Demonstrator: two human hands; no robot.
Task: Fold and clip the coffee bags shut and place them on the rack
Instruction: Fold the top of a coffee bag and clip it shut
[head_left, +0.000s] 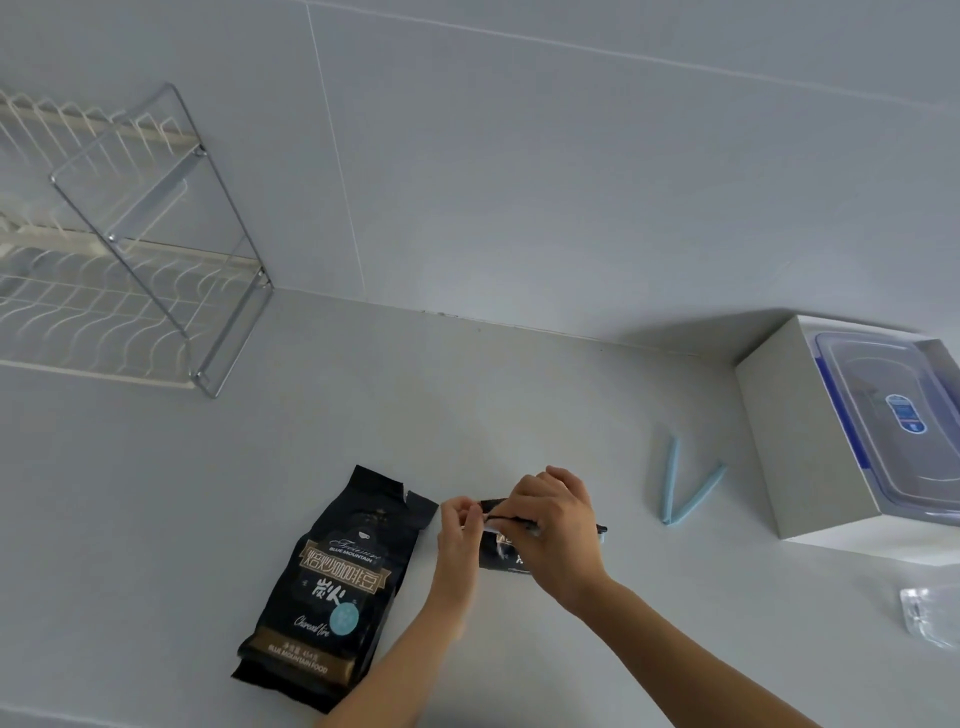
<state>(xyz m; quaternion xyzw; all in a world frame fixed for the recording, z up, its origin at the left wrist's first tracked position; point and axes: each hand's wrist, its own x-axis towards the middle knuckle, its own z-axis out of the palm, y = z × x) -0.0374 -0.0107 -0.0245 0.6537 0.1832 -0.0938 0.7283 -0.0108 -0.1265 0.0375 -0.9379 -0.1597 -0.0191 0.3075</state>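
A black coffee bag (332, 587) lies flat on the white counter at the lower middle, its torn top open. To its right a second black coffee bag (498, 553) is mostly hidden under my hands. My left hand (460, 535) pinches its folded top edge at the left. My right hand (558, 525) presses down over the fold, and a bit of light blue shows at the right end. An open light blue clip (675, 491) lies on the counter to the right. The wire rack (135, 249) stands at the far left against the wall.
A white box (774, 431) holding a clear plastic container with blue latches (893, 410) stands at the right. A crumpled clear plastic wrapper (930, 613) lies at the right edge. The tiled wall runs along the back of the counter.
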